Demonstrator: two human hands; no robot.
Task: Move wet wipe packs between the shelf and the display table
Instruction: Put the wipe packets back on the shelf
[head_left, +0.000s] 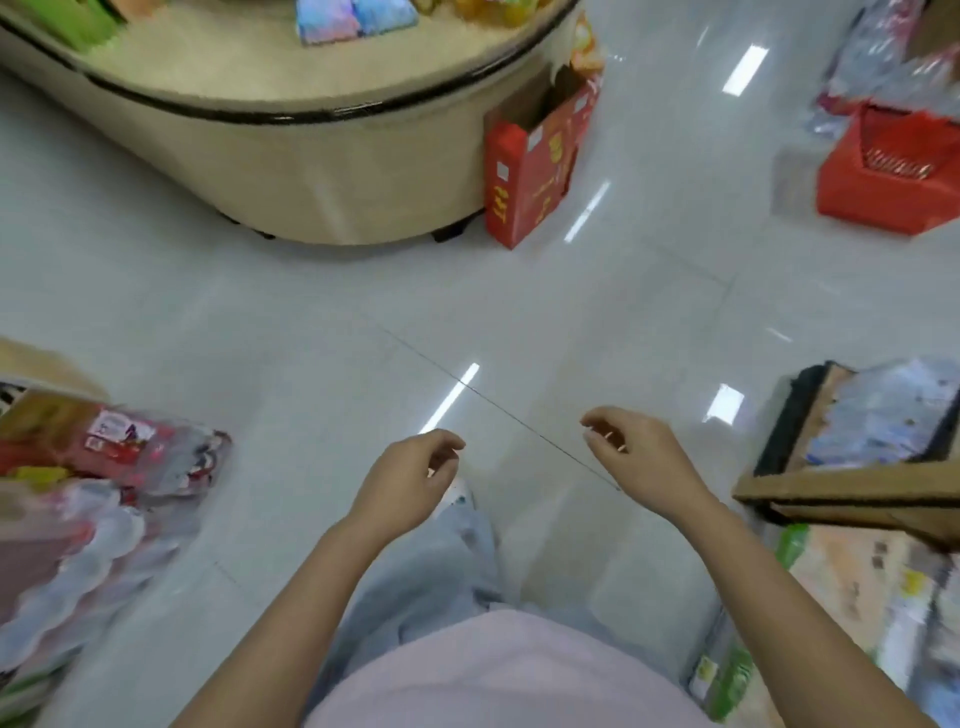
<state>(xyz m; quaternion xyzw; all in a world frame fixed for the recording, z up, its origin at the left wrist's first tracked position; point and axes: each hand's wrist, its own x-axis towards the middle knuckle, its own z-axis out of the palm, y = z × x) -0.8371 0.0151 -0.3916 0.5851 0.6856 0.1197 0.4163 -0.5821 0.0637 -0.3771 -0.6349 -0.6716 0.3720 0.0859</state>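
Note:
Both my hands hang over the grey floor tiles and hold nothing. My left hand (410, 478) has loosely curled fingers, and so does my right hand (636, 449), which wears a ring. The round beige display table (311, 156) stands ahead at the upper left, with pink and blue wet wipe packs (353, 18) lying on its top. A shelf (852, 483) at the right edge carries pale blue packs (893, 410). The whole frame is motion-blurred.
A red cardboard box (530, 171) leans against the table's right side. A red shopping basket (893, 171) sits on the floor at the upper right. Bagged goods (104, 499) crowd the left edge. Open floor lies between me and the table.

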